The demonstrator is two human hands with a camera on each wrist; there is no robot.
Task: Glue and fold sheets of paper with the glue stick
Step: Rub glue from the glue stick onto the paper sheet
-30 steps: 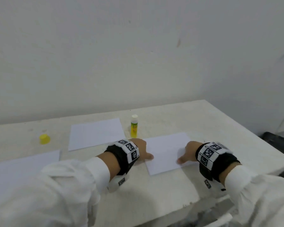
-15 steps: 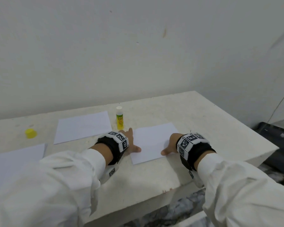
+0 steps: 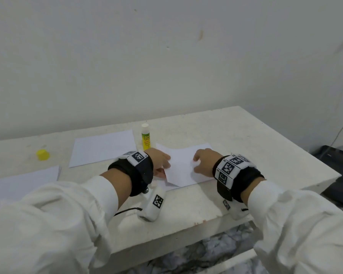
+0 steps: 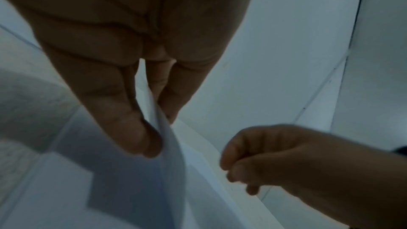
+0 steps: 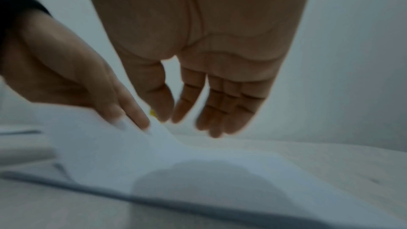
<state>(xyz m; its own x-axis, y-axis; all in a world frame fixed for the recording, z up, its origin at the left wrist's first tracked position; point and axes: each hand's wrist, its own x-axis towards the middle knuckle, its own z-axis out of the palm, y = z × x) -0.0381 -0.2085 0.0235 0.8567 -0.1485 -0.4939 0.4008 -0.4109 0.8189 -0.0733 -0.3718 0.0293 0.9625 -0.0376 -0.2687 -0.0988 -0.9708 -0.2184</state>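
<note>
I see the sheet of paper (image 3: 183,169) lying near the front edge of the counter (image 3: 246,139), between my two hands, with its left edge lifted off the surface and curling over toward the middle. The glue stick (image 3: 146,137) stands upright just behind that sheet, its cap off; a yellow cap (image 3: 42,154) sits well apart to the left. A second sheet (image 3: 103,148) lies flat just left of the glue stick, and a third sheet (image 3: 22,179) lies at the far left edge.

The counter is a pale, speckled slab pushed against a plain off-white wall (image 3: 166,56) with a few small marks. A dark object (image 3: 341,161) sits low beyond the counter's right end — too little shows to say what it is.

My left hand (image 4: 123,83) pinches the raised edge of the paper between thumb and fingers; the left wrist view shows the sheet running up between them. My right hand (image 5: 198,69) hangs just over the right half of the sheet, fingers loosely bent and holding nothing — whether the fingertips touch the paper I cannot tell, the view is blurred.
</note>
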